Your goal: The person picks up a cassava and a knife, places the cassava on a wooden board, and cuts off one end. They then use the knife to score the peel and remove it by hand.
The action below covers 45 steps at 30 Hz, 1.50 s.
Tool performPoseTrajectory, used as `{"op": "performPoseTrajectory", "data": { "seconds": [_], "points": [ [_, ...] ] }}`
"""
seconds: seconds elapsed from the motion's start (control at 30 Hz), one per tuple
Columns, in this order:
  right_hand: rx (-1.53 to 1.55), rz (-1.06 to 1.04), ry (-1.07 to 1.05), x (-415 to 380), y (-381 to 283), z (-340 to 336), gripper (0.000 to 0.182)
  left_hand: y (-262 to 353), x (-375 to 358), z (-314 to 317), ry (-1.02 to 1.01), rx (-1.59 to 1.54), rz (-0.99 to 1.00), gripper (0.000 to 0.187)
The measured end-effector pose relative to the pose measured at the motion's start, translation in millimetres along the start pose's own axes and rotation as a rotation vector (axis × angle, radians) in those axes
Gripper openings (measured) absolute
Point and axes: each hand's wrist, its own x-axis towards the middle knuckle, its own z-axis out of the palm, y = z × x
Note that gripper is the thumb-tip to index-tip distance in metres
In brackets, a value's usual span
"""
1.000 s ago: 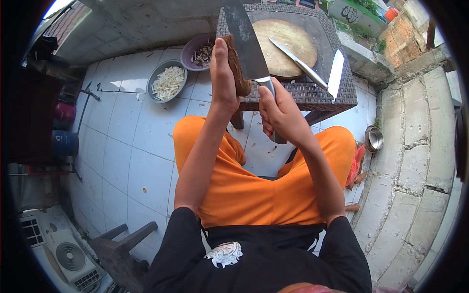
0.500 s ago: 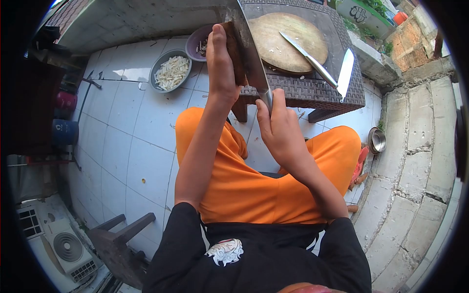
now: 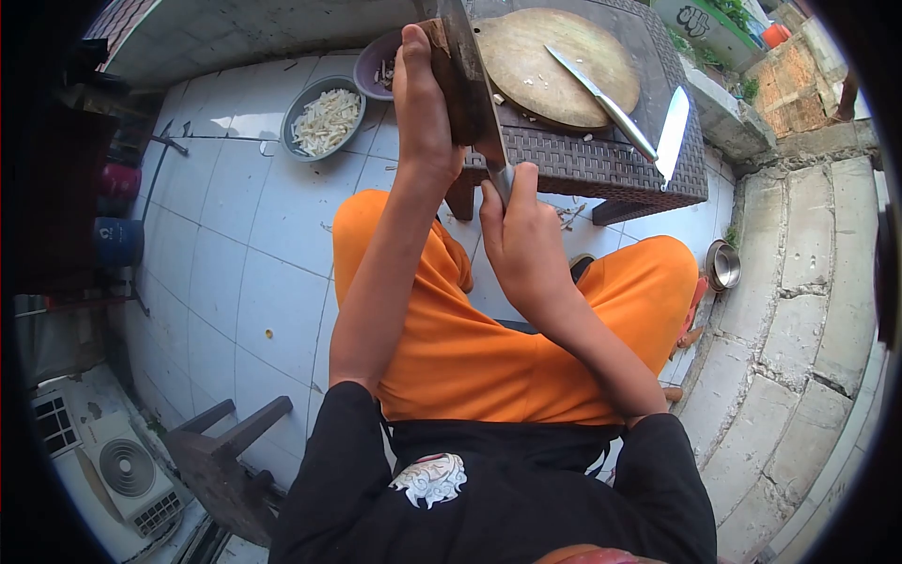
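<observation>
My left hand [image 3: 425, 127] is wrapped around a rough brown block [image 3: 458, 99], held upright with the thumb at its top. In my right hand [image 3: 526, 244] is the metal handle of a large, broad-bladed knife [image 3: 487, 117]. Its blade points up and away, lying along the right face of the block, and its tip runs out of view at the top. To the right, a round wooden chopping board [image 3: 554, 80] carries small pale scraps. A slim knife [image 3: 601, 99] lies across the board's edge, and a wider knife [image 3: 673, 136] rests beside it.
The board and knives are on a dark woven table [image 3: 592, 174]. On the tiled floor stand a grey bowl [image 3: 294, 141] of pale cut strips and a purple bowl [image 3: 368, 70]. Metal bowls [image 3: 723, 265] sit by the block wall [image 3: 780, 310]; a dark wooden stool [image 3: 221, 461] is at lower left.
My right hand and the knife have shifted slightly left, the blade still along the block. My left hand keeps its hold on the block. The whole view has tilted a little.
</observation>
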Motion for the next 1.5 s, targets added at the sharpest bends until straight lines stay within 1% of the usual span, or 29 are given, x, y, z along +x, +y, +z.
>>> {"op": "performPoseTrajectory", "data": {
  "seconds": [0.13, 0.2, 0.33, 0.4, 0.43, 0.5, 0.63, 0.7, 0.73, 0.8, 0.83, 0.97, 1.07, 1.1, 1.13, 1.17, 1.23, 1.27, 1.33, 1.37, 1.43, 1.5],
  "points": [
    [0.032, 0.049, -0.040, 0.4, -5.9, -4.0, 0.025, -2.1, 0.7, -2.5, 0.033, 0.005, -0.008, 0.054],
    [0.211, 0.119, -0.090, 3.9, -4.8, -7.8, 0.022, -1.3, 1.4, -5.2, 0.027, 0.021, -0.007, 0.053],
    [0.314, 0.114, -0.155, 10.8, 2.6, -17.9, 0.021, 3.1, -0.3, -5.1, 0.024, 0.003, 0.006, 0.052],
    [0.693, 0.315, -0.328, 14.5, 1.1, -25.1, 0.021, 6.6, -1.5, -7.0, -0.016, -0.028, -0.063, 0.053],
    [0.692, 0.313, -0.327, 14.3, 0.9, -24.6, 0.021, 7.2, -1.2, -6.1, -0.018, -0.028, -0.061, 0.053],
    [0.497, 0.244, -0.275, 12.8, 1.7, -22.9, 0.022, 7.5, -1.8, -3.8, -0.009, 0.025, -0.005, 0.053],
    [0.441, 0.208, -0.252, 12.0, -4.9, -27.8, 0.021, 7.7, -0.4, -4.0, -0.046, -0.052, -0.018, 0.054],
    [0.300, 0.150, -0.175, 8.0, -10.8, -27.4, 0.020, 7.3, -2.4, -2.1, -0.054, -0.063, -0.035, 0.054],
    [0.293, 0.142, -0.167, 8.1, -13.5, -25.8, 0.020, 3.1, -3.2, 0.0, -0.063, -0.071, -0.028, 0.054],
    [0.216, 0.049, 0.007, 10.4, -19.3, -21.9, 0.021, -9.0, -8.2, 6.7, -0.056, 0.025, 0.047, 0.052],
    [0.149, 0.017, 0.038, 13.2, -25.6, -27.1, 0.023, -15.7, -14.8, 10.1, -0.050, 0.045, -0.016, 0.051],
    [0.071, 0.057, 0.049, 17.1, -15.0, -31.0, 0.019, -7.4, -18.3, 25.2, -0.090, 0.027, -0.012, 0.051],
    [0.136, 0.082, 0.024, 15.4, -15.5, -32.8, 0.020, -8.6, -20.0, 24.2, -0.102, 0.001, -0.040, 0.050],
    [0.192, 0.098, -0.023, 17.2, -13.5, -35.7, 0.018, -7.7, -20.5, 24.9, -0.104, 0.004, -0.045, 0.050],
    [0.245, 0.112, -0.071, 20.1, -11.4, -39.6, 0.017, -6.2, -19.9, 26.6, -0.108, -0.057, -0.075, 0.050],
    [0.246, 0.114, -0.070, 22.7, -10.0, -45.2, 0.017, -5.4, -19.7, 27.4, -0.111, -0.119, -0.105, 0.050],
    [0.563, 0.277, -0.276, 27.8, -7.7, -56.5, 0.021, -10.1, -18.9, 22.0, -0.137, -0.116, -0.103, 0.051],
    [0.565, 0.276, -0.276, 29.2, -5.9, -59.1, 0.021, -11.8, -18.5, 20.1, -0.165, -0.113, -0.098, 0.051],
    [0.791, 0.301, -0.364, 31.6, -3.4, -62.9, 0.021, -15.0, -18.1, 18.4, -0.151, -0.120, -0.113, 0.054],
    [0.793, 0.301, -0.361, 33.4, -2.4, -64.0, 0.021, -15.1, -18.5, 19.2, -0.135, -0.130, -0.131, 0.056],
    [0.934, 0.393, -0.446, 36.5, -0.3, -65.4, 0.023, -14.2, -18.6, 19.2, -0.135, -0.129, -0.140, 0.056],
    [0.928, 0.380, -0.430, 36.3, 1.5, -61.5, 0.024, -13.9, -17.4, 18.1, -0.138, -0.134, -0.158, 0.056]
  ]
}}
